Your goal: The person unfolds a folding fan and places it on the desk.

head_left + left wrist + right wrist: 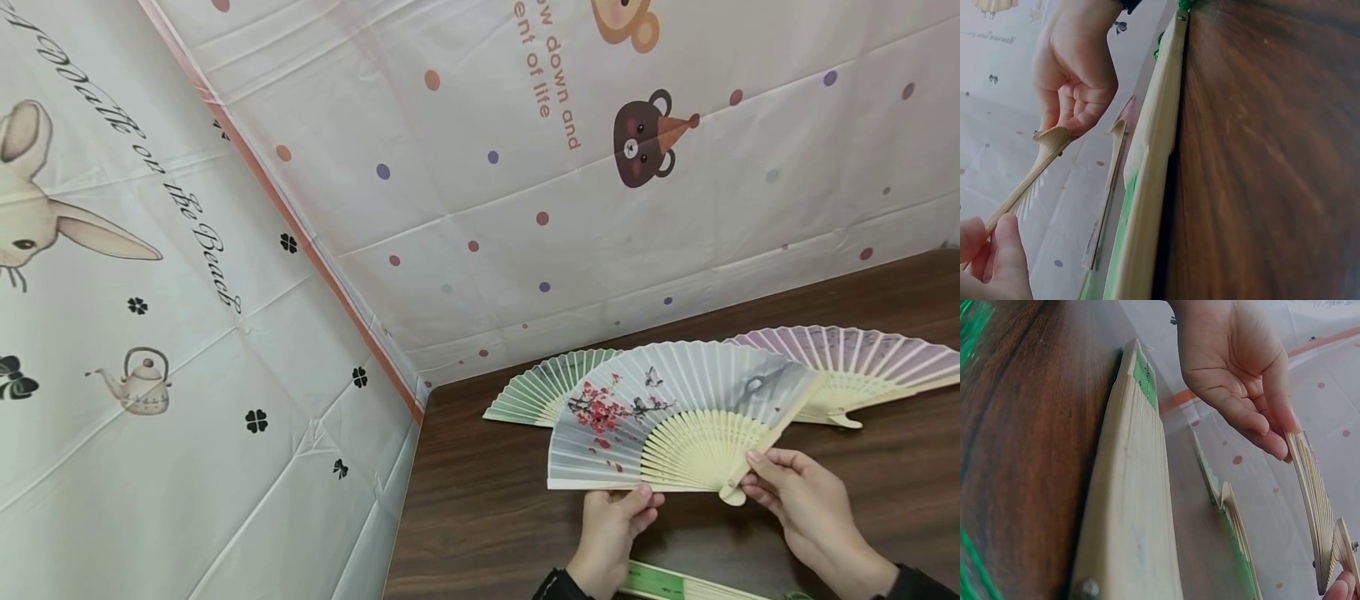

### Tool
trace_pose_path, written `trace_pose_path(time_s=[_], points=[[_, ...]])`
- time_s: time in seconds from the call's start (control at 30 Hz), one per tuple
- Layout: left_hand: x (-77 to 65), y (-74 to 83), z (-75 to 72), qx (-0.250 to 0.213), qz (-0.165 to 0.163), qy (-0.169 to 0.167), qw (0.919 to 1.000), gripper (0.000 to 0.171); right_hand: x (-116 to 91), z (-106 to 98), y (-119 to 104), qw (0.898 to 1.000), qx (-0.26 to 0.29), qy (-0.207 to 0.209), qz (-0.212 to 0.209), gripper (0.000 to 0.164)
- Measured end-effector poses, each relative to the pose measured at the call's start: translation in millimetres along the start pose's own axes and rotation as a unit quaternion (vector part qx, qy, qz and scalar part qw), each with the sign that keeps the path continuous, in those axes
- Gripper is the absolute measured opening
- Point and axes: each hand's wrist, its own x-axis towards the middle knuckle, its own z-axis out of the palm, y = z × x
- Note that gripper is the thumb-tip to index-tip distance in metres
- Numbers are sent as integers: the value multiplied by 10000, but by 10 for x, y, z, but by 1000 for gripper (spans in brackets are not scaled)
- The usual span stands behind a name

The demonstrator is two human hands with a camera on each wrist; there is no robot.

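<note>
An open grey-white folding fan (622,400) with red blossoms and pale bamboo ribs is held above the table, its pivot toward the lower right. My left hand (611,529) pinches its lower left guard stick between thumb and fingers. Near the pivot, my right hand (806,504) pinches the other guard stick. In the left wrist view the fan (1029,178) appears edge-on between both hands. Closer to me lies a folded green fan (656,581) with bamboo sticks, partly hidden by my left hand; the right wrist view shows this folded fan (1129,481) large.
Behind the held fan, a spread green fan (532,392) lies at the left and a spread purple fan (862,354) at the right, both partly covered. The dark wooden table (465,500) meets printed white cloths (450,200) at the back and left.
</note>
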Motion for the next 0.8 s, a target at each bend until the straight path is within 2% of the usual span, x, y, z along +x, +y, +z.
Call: trace_pose_path(time_s=[0.23, 0.4, 0.57, 0.8], points=[[-21, 11, 26, -99, 76, -28, 9999, 19, -18, 6, -13, 9999, 94, 23, 38, 12], [-20, 32, 17, -35, 7, 7, 10000, 17, -22, 14, -12, 9999, 92, -47, 22, 13], [-13, 84, -31, 57, -33, -81, 9999, 18, -71, 66, -50, 9995, -277, -129, 87, 11], [-43, 158, -128, 262, -57, -434, 9987, 18, -137, 94, -97, 9929, -1111, -184, 393, 10]])
